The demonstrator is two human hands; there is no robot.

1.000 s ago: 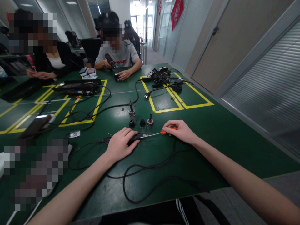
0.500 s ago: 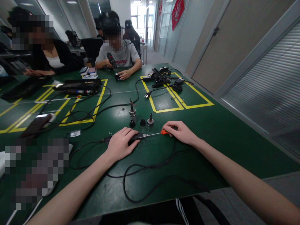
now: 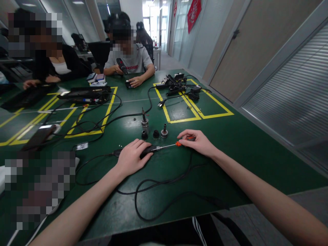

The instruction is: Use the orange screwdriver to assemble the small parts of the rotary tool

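My left hand is wrapped over a black corded hand tool lying on the green table, its cord leaving to the left. My right hand grips the orange and dark handle of a screwdriver. The screwdriver's thin shaft points left and reaches the metal end of the black tool; whether the tip sits in a screw is too small to tell. Just beyond stand a metal tool part with a spindle, a small black cap and a metal part with a stem.
A black cable loops over the near table. Farther off, yellow tape frames hold a pile of black tools and cords. A phone lies left. Across the table a person holds a power drill; another sits left.
My right hand's fingers have shifted on the screwdriver handle, showing more of it. My left hand stays put. The person at the left has moved a hand toward a black tray.
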